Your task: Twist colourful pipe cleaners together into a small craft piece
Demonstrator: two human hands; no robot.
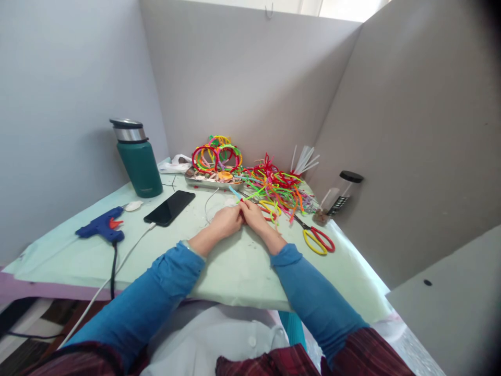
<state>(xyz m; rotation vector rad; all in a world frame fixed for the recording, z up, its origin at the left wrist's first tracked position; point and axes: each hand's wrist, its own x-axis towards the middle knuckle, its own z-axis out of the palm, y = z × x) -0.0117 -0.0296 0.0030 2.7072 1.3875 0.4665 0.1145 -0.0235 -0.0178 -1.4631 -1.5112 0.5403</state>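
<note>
My left hand and my right hand meet over the middle of the table, fingers closed and pressed together. From between them sticks out a light blue pipe cleaner, pointing up and left. A yellow-green pipe cleaner slants away to the right of my fingertips, and a bit of red shows at the pinch. My fingers hide how these pieces join. Just beyond my right hand lie scissors with red and yellow handles, partly covered by a pile of coloured pipe cleaners.
Behind my hands, a metal tray holds looped pipe-cleaner rings. On the left are a green bottle, a phone and a blue glue gun with cords. More scissors, white sticks and a clear jar are right.
</note>
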